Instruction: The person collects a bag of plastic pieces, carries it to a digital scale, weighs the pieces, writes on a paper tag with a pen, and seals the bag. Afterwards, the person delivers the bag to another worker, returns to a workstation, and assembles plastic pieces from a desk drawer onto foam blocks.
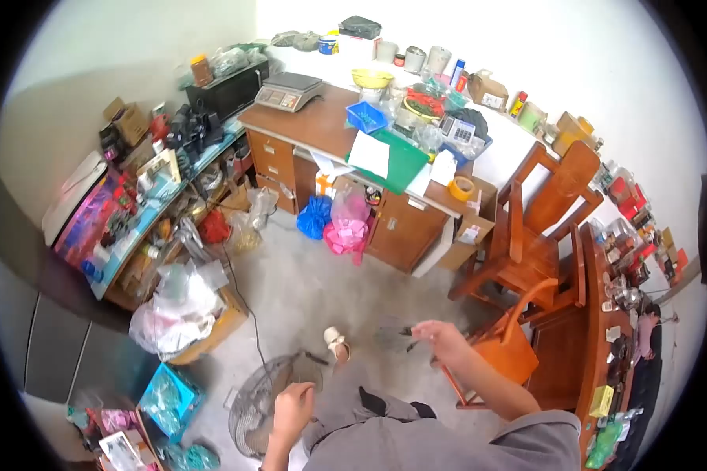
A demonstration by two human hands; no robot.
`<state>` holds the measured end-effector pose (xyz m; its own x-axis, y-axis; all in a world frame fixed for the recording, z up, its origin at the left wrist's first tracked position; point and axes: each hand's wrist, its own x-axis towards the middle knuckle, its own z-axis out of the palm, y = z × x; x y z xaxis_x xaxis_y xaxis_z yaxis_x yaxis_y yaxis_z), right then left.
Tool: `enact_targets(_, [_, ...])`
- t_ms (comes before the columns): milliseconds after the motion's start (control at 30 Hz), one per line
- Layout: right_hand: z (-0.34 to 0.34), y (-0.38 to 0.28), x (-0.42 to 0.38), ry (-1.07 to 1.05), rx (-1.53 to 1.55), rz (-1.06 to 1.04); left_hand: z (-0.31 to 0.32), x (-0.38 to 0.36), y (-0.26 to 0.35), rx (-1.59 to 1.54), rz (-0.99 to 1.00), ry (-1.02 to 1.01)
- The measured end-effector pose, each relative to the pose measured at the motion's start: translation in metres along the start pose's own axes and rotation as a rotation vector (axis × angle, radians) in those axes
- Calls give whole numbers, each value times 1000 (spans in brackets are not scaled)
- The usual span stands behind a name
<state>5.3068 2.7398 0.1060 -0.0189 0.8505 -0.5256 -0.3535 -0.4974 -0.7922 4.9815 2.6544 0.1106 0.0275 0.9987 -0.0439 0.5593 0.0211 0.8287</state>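
My right hand [441, 339] is held out over the floor, its fingers pinched together at a small dark object [406, 331]. Blur hides what kind of thing it is. My left hand [293, 410] hangs low with its fingers curled in, and whatever may be inside them is hidden. Beside and behind that hand is a round wire fan cage [251, 408] near the floor. A pale shoe [335, 339] shows on my foot between the two hands.
Ahead stands a wooden desk [334, 118] bearing a weighing scale [288, 92] and a green mat [397, 161]. Wooden chairs [542, 212] crowd the right side. A cluttered bench [145, 216] and a bag-filled carton [212, 337] stand left. A cable [243, 302] crosses the floor.
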Motion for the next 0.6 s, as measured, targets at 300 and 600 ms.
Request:
enact_targets(300, [124, -211, 212, -315, -209, -279, -38, 260, 35, 10, 128, 156])
enact_targets(600, [222, -334, 435, -410, -204, -298, -46, 447, 13, 30, 88, 145])
